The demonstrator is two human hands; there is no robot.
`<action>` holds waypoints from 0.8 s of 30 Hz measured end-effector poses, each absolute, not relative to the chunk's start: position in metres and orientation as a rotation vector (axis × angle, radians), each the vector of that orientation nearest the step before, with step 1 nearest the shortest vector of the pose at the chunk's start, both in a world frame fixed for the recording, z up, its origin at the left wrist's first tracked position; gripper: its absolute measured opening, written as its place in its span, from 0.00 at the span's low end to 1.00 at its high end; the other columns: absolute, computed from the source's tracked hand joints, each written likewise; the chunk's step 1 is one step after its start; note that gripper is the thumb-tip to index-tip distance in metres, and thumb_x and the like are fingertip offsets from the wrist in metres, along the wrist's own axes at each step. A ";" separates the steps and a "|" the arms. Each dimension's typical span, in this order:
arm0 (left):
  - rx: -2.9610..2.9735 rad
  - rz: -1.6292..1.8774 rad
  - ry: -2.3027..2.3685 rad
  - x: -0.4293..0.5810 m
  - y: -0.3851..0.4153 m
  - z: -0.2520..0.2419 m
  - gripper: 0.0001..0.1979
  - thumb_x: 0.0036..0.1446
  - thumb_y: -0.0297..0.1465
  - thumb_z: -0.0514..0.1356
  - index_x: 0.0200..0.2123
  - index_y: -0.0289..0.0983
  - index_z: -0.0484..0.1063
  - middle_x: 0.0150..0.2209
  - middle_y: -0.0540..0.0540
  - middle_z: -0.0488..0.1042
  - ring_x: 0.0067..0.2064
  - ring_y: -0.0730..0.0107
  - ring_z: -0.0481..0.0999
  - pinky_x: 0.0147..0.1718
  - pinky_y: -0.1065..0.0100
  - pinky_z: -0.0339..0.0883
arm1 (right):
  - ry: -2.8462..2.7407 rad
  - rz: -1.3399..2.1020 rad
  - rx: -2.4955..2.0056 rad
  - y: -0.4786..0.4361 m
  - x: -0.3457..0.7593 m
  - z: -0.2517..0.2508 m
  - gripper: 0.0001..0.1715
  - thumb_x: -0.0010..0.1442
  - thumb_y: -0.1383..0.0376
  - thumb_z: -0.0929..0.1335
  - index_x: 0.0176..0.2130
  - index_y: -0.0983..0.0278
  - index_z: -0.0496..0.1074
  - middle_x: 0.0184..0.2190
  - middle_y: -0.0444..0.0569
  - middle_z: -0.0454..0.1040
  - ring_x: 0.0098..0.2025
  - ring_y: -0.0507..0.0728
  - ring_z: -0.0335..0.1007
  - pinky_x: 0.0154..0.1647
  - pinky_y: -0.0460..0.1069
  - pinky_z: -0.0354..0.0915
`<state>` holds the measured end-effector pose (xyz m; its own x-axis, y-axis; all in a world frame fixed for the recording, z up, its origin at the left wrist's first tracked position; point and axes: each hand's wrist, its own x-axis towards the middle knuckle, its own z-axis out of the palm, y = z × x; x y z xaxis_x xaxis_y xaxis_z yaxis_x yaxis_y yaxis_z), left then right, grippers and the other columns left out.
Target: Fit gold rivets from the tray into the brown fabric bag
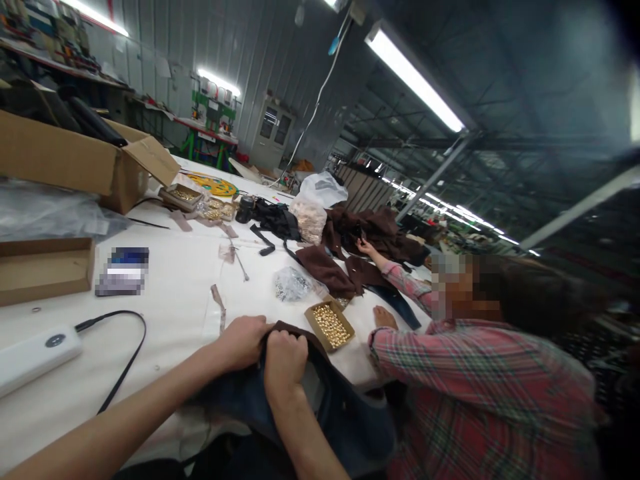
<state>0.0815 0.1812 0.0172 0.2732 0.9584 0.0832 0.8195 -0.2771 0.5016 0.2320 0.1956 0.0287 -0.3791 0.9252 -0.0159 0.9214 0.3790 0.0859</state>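
Note:
A dark blue, sheet-like piece with a brown edge hangs over the front edge of the table, its lower part running down out of view. My left hand is closed on the brown edge at its left end. Right beside it, my right hand grips the same edge in a fist, knuckles up. Whether it is a garment or a bag I cannot tell. Just beyond my right hand stands an open cardboard box of small gold metal studs. Behind that lies a clear plastic bag of small metal parts.
A co-worker in a plaid shirt sits close on the right, one hand reaching toward brown pieces. On the left are a white power unit with a black cable, a phone, an open shallow box and a large carton.

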 end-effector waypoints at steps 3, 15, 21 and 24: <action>2.212 0.522 1.567 0.082 0.181 0.013 0.09 0.65 0.26 0.60 0.43 0.40 0.80 0.43 0.38 0.83 0.45 0.47 0.85 0.46 0.56 0.77 | 2.606 0.211 1.690 0.186 0.236 0.029 0.25 0.77 0.73 0.59 0.47 0.65 0.84 0.46 0.65 0.85 0.55 0.71 0.80 0.61 0.67 0.69; 2.321 0.618 1.587 0.106 0.149 -0.001 0.15 0.69 0.26 0.56 0.52 0.35 0.81 0.54 0.30 0.79 0.54 0.41 0.78 0.60 0.40 0.75 | 2.819 -0.043 1.430 0.219 0.255 0.035 0.33 0.75 0.72 0.62 0.72 0.52 0.73 0.63 0.55 0.80 0.59 0.63 0.81 0.60 0.57 0.70; 2.259 0.721 1.659 0.113 0.121 0.004 0.16 0.78 0.32 0.52 0.55 0.35 0.78 0.57 0.33 0.78 0.59 0.41 0.76 0.61 0.39 0.71 | 2.839 -0.346 1.085 0.237 0.258 0.044 0.21 0.68 0.66 0.73 0.57 0.51 0.84 0.53 0.46 0.84 0.55 0.60 0.81 0.55 0.51 0.66; 2.125 0.874 1.574 0.100 0.111 0.019 0.17 0.82 0.45 0.53 0.51 0.43 0.79 0.53 0.42 0.79 0.57 0.49 0.78 0.59 0.45 0.73 | 2.848 -0.426 0.998 0.244 0.258 0.042 0.20 0.66 0.66 0.74 0.56 0.52 0.84 0.51 0.44 0.85 0.54 0.58 0.81 0.53 0.49 0.65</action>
<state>0.0995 0.1107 0.0194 0.1905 0.9448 0.2667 0.7257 -0.3185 0.6099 0.2578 0.2443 0.0416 -0.7818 0.5973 -0.1792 0.6236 0.7471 -0.2302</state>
